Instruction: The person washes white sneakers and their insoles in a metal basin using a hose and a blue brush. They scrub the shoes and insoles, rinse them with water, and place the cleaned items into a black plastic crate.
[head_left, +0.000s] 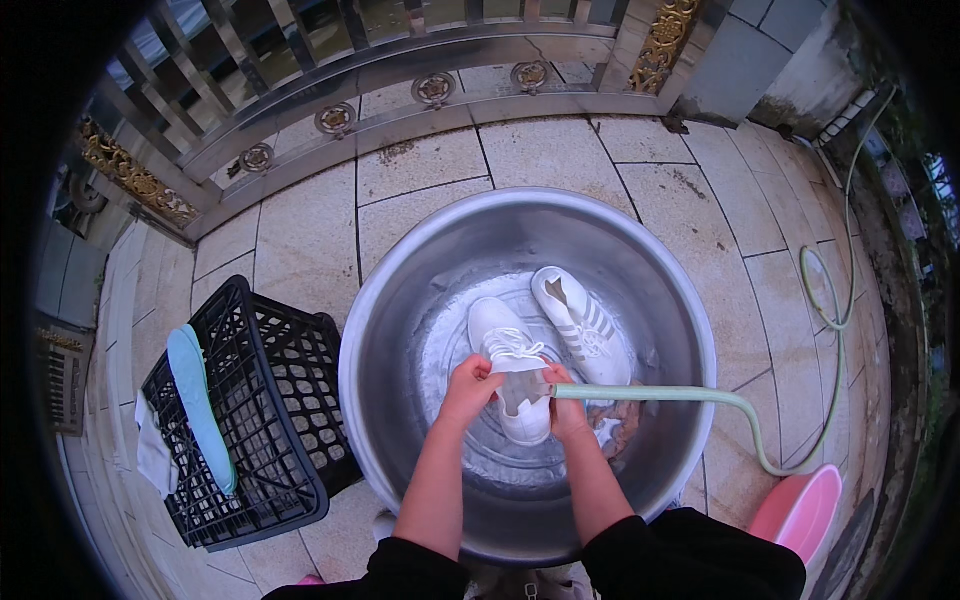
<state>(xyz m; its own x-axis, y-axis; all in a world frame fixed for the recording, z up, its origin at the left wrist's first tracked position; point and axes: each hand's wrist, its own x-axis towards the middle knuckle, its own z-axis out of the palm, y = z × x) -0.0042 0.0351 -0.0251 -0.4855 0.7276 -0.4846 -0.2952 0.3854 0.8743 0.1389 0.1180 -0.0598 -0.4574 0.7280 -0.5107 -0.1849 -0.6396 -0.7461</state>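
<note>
A white lace-up sneaker (525, 431) is held between both hands over a large round metal basin (645, 240), its toe pointing away from me. My left hand (471, 390) pinches the left side of its opening near the tongue. On the other side, my right hand (568, 412) grips the sneaker's collar and lies under the end of a pale green hose (637, 394). The hose's mouth points into the shoe opening. A second white sneaker with grey stripes (585, 330) lies in the basin, toe towards me. Partly hidden beyond my right hand is a brownish wet cloth-like item (621, 431).
An overturned black plastic crate (292, 450) stands left, bearing a light blue insole (199, 405) and a white cloth-like piece (154, 442). A pink plastic basin (799, 510) is at lower right. The hose loops over paving tiles (675, 202). A metal gate (405, 90) crosses the far side.
</note>
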